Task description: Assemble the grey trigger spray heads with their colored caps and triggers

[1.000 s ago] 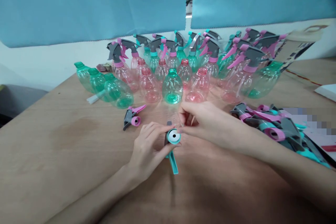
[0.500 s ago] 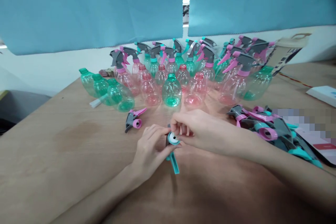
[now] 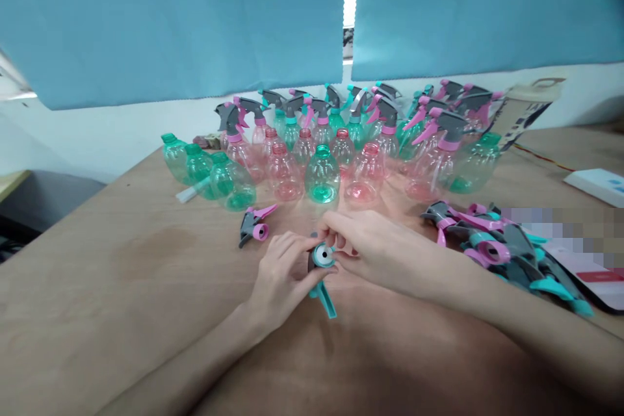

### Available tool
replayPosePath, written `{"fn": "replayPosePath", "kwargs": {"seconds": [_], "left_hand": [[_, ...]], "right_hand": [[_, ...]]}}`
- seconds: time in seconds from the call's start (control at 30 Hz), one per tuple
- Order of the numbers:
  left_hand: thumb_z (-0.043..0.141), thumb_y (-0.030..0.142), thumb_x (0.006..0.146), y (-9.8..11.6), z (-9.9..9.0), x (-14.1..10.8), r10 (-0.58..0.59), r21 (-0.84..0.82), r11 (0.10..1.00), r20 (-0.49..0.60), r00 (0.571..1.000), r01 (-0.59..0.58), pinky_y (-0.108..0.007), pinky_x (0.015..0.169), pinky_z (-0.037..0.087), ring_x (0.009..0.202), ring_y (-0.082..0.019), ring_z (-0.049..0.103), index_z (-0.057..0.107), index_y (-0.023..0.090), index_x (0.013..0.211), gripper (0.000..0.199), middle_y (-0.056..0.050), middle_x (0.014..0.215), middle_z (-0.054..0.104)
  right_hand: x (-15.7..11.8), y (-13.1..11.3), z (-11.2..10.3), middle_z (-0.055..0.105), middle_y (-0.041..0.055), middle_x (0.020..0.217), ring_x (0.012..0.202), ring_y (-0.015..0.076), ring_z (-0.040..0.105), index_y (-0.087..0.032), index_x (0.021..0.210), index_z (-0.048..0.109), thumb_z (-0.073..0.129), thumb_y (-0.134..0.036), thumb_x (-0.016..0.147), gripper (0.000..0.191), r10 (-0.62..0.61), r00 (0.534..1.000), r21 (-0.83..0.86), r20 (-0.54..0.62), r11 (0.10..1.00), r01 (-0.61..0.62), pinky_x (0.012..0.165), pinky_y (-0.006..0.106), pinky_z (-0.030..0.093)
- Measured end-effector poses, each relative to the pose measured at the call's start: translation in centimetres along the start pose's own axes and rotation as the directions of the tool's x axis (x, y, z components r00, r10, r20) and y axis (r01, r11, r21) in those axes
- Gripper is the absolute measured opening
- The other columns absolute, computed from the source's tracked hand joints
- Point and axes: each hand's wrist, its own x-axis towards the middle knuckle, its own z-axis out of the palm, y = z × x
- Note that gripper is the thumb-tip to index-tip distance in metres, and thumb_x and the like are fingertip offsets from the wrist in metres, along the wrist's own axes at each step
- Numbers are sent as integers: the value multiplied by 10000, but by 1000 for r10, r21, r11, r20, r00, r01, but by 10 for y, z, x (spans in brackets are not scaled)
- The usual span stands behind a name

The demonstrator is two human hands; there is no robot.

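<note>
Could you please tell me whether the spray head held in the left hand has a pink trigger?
No, the spray head in the left hand has a teal trigger.

The turquoise-collared trigger sprayer head (image 3: 327, 303) looked like smooth, opaque plastic; the bottles (image 3: 322, 175) were clear, glossy plastic. The tabletop (image 3: 107, 318) appeared smooth wood, faintly sheened, the curtains (image 3: 195, 19) matt cloth.

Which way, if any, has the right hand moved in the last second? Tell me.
Yes, left. Judged against the front-centre green bottle, the right hand reached only below its right side then; now it reaches below its middle.
</note>
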Motion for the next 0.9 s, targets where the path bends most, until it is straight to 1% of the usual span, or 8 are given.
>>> {"fn": "replayPosePath", "kwargs": {"seconds": [0.1,0.2,0.27,0.37,0.5,0.67,0.83,0.9], "left_hand": [[662,337,787,-1,-1,1,27,14,1000,0,1000,-27,-329,677,450,750,-186,583,566,163,970,271,-45,814,646],[694,362,752,2,-2,5,74,7,997,-2,997,-74,-341,677,445,714,-184,578,581,152,946,307,-50,791,650],[709,360,738,6,-3,9,121,5,993,-11,993,-121,-343,682,445,720,-188,584,581,148,947,324,-56,798,659],[710,341,742,15,-4,21,171,19,985,-32,985,-170,-338,683,446,722,-187,589,576,149,922,295,-56,795,666],[697,357,751,24,-5,41,209,30,978,-47,977,-208,-336,676,451,715,-185,589,578,156,877,266,-51,780,670],[722,312,732,32,-1,67,270,51,963,-86,959,-266,-326,666,452,712,-181,582,574,175,870,245,-38,767,669],[697,343,753,42,2,86,336,66,942,-100,937,-330,-331,660,448,707,-185,586,576,177,842,224,-35,738,672],[713,346,736,49,4,91,325,59,945,-101,940,-320,-328,658,449,707,-182,579,584,178,845,237,-33,743,672]], "right_hand": [[-1,-1,-1,556,-4,775,665,116,487,-174,872,460,468,-114,825,77,-25,999,-6,43,1000,26,531,239,296],[-2,-2,-7,530,-16,734,630,108,466,-175,853,447,455,-107,822,76,-49,996,-14,76,999,50,512,235,283],[-4,-3,-14,501,-25,707,617,103,443,-178,823,435,453,-98,813,82,-67,995,-28,74,997,69,505,230,278],[-8,-5,-27,485,-18,729,640,104,427,-179,793,425,438,-77,803,103,-88,994,-43,61,995,90,523,227,295],[-18,-3,-48,505,-14,773,671,106,440,-180,835,445,430,-59,783,133,-75,995,-27,71,997,77,544,226,314],[-28,0,-70,521,-12,788,675,111,444,-187,834,444,453,-76,762,132,-56,998,-27,20,998,57,558,242,320],[-35,5,-82,519,-23,769,669,106,449,-191,856,474,456,-70,742,167,-64,998,5,-30,998,64,538,233,326],[-37,8,-86,538,-26,784,677,104,465,-198,866,484,464,-82,743,170,-37,998,44,-41,998,39,546,228,342]]}}
